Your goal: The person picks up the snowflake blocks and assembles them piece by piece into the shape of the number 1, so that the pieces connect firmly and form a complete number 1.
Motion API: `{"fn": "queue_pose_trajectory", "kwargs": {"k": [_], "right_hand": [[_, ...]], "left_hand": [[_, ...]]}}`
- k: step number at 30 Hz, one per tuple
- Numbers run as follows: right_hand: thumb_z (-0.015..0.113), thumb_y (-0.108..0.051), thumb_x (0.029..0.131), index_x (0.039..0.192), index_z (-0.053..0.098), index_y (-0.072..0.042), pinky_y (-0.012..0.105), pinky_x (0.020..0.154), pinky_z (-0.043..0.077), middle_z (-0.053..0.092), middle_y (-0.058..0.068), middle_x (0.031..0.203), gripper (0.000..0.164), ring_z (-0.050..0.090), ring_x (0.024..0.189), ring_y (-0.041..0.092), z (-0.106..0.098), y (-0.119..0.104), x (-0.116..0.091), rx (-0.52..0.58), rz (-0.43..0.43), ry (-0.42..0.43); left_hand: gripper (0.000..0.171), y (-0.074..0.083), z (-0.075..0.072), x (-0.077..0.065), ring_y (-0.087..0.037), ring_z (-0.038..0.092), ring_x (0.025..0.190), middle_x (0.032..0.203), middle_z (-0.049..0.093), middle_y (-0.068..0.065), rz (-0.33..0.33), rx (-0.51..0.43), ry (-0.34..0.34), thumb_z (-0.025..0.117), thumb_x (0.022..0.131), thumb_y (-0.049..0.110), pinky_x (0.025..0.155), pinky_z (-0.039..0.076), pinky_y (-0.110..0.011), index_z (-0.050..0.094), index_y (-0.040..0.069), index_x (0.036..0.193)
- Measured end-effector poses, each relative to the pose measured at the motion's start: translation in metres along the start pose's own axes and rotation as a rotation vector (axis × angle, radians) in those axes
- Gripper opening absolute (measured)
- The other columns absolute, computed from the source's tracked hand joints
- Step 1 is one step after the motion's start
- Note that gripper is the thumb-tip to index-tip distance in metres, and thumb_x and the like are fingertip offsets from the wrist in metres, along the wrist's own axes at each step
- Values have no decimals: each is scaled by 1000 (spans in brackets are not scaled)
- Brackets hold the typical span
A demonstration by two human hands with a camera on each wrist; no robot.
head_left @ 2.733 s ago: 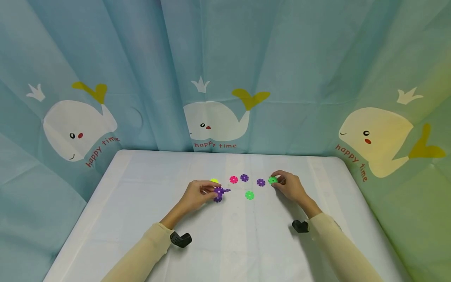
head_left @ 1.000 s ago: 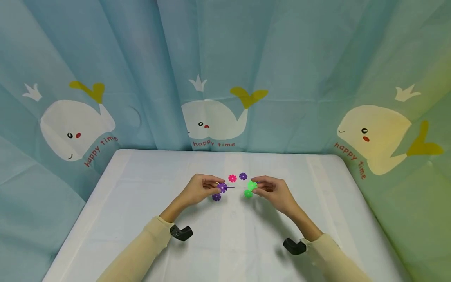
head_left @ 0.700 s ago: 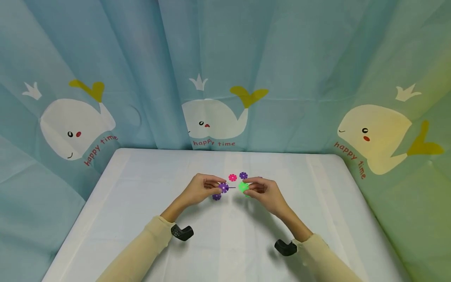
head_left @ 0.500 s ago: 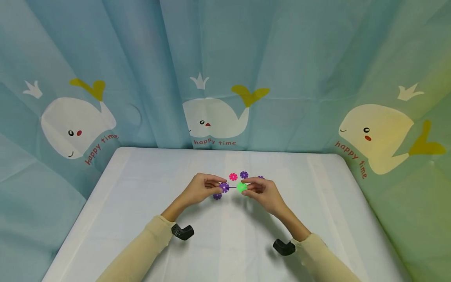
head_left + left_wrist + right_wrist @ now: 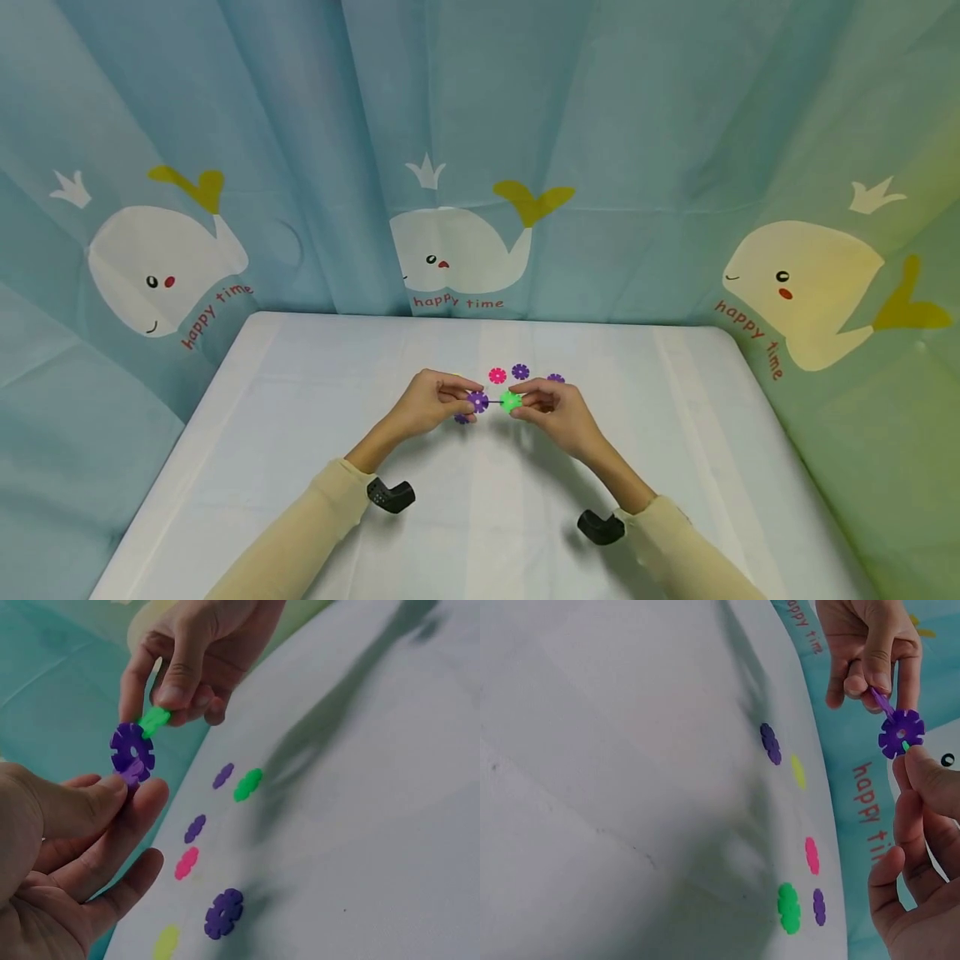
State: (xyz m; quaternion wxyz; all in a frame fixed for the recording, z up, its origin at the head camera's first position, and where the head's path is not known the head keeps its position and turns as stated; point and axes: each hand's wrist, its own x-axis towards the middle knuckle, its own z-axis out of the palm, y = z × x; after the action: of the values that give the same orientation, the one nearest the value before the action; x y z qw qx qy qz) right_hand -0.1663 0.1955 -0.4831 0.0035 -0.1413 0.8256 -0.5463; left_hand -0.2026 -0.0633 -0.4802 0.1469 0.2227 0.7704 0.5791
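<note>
Above the table, my left hand (image 5: 426,406) pinches a purple notched snowflake disc (image 5: 477,402) between thumb and fingers. A second purple disc (image 5: 120,756) is joined to it crosswise and looks like a thin line in the head view. My right hand (image 5: 558,415) pinches a green snowflake disc (image 5: 511,402) by its edge. In the left wrist view the green disc (image 5: 155,720) meets the upper edge of that second purple disc at an angle. Fingertips cover most of the green disc in the right wrist view; I cannot tell how deep its notch sits.
Loose discs lie on the white table (image 5: 337,533) behind and below the hands: pink (image 5: 497,376), purple (image 5: 521,372), another purple (image 5: 555,378), and one purple (image 5: 462,419) below the left fingers. Yellow (image 5: 166,943) and green (image 5: 247,784) discs show in the left wrist view. A whale-print curtain (image 5: 630,167) hangs behind.
My right hand has carried the green disc leftward from the right end of the loose discs to the purple pair. The left hand has stayed nearly in place, shifting slightly right.
</note>
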Motion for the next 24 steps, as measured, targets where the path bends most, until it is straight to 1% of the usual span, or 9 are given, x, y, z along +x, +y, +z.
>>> {"fn": "queue_pose_trajectory", "kwargs": {"k": [3, 5, 10, 14, 18, 24], "right_hand": [[83, -4, 84, 109, 77, -4, 23, 68, 55, 74, 7, 86, 25, 68, 75, 13, 2, 0, 0, -10, 1, 12], [84, -3, 84, 108, 77, -4, 23, 66, 54, 74, 6, 85, 25, 68, 73, 13, 4, 0, 0, -6, -1, 15], [84, -3, 83, 107, 77, -3, 23, 66, 54, 76, 6, 83, 25, 68, 73, 12, 8, 1, 1, 12, -1, 14], [84, -2, 82, 106, 77, -2, 23, 64, 53, 75, 5, 82, 25, 67, 71, 11, 11, 1, 1, 17, 1, 21], [84, -1, 81, 106, 77, -1, 22, 63, 52, 75, 7, 81, 26, 66, 70, 11, 13, 3, -1, 22, -1, 34], [83, 1, 82, 108, 77, 0, 21, 63, 51, 76, 9, 84, 27, 66, 71, 11, 15, 7, -2, 41, 5, 38]], "left_hand": [[27, -1, 3, 0, -25, 76, 78, 90, 76, -12, -4, -6, 15, 74, 91, -3, 81, 57, -56, 73, -5, 118], [26, -1, 5, 0, -25, 76, 77, 90, 76, -13, -7, -2, 31, 73, 91, -5, 79, 58, -53, 74, -6, 116], [23, -3, 10, 1, -19, 75, 73, 90, 77, -10, -31, 27, 78, 74, 89, -6, 76, 60, -44, 76, -4, 112], [22, -2, 11, 1, -18, 75, 71, 89, 77, -9, -43, 35, 102, 74, 89, -7, 75, 60, -41, 77, -3, 110], [21, -1, 13, 0, -20, 75, 71, 88, 77, -11, -46, 25, 112, 75, 88, -8, 75, 60, -43, 78, -2, 108], [22, -4, 14, 0, -19, 75, 72, 89, 76, -11, -50, 32, 108, 75, 87, -8, 75, 60, -44, 78, -2, 109]]}}
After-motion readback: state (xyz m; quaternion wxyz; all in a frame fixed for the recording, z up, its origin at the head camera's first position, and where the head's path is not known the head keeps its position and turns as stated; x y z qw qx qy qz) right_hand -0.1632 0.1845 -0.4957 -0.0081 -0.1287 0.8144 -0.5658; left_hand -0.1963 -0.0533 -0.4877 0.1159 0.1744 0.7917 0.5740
